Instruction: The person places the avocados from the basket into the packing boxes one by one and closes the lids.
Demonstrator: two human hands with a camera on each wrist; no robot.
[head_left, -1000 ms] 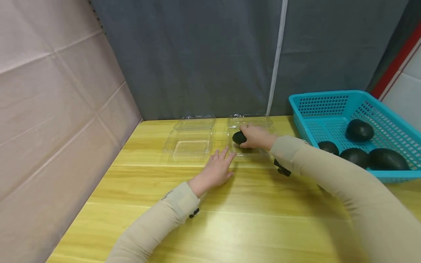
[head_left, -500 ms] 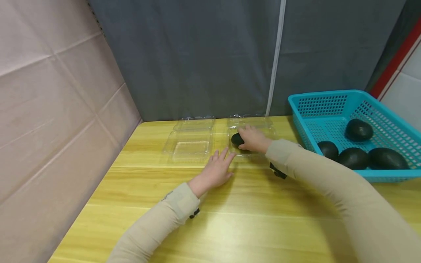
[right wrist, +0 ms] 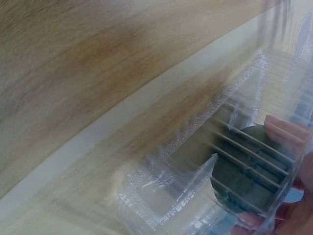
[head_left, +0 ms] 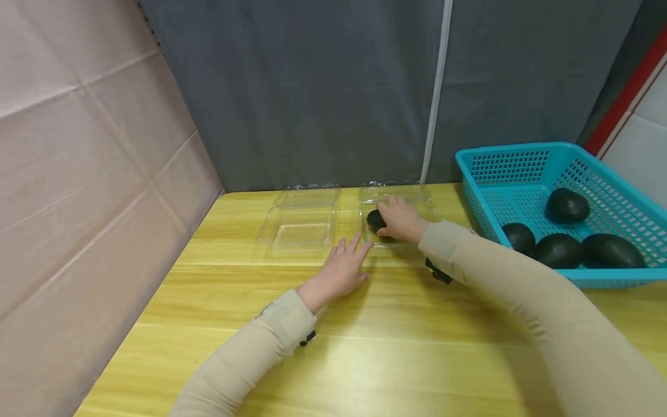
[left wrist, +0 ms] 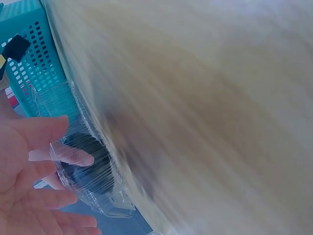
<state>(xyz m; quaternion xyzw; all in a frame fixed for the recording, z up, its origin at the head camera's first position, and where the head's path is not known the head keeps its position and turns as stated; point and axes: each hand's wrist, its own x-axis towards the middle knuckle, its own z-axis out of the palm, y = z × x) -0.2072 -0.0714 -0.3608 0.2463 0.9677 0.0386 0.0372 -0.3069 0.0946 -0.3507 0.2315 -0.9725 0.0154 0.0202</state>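
A dark green avocado (head_left: 374,220) sits in the right-hand clear plastic clamshell box (head_left: 385,193), which lies with its lid folded back. My right hand (head_left: 401,221) holds the avocado from its right side, thumb in front and fingers over the far side. In the right wrist view the avocado (right wrist: 247,169) shows through the ribbed clear wall, with fingertips on either side of it. My left hand (head_left: 341,273) is near the box's front left corner, fingers straight and spread. Whether its fingertips touch the rim is hard to tell.
A second clamshell box (head_left: 302,229), lid back, lies to the left. On the right stands a turquoise perforated basket (head_left: 484,191) with several avocados (head_left: 568,205). A grey curtain (head_left: 312,104) hangs behind the wooden table (head_left: 365,359); a pale wall covering (head_left: 94,202) borders the left.
My right hand has shifted slightly left and down with the avocado, settling it into the box. The left hand stays where it was.
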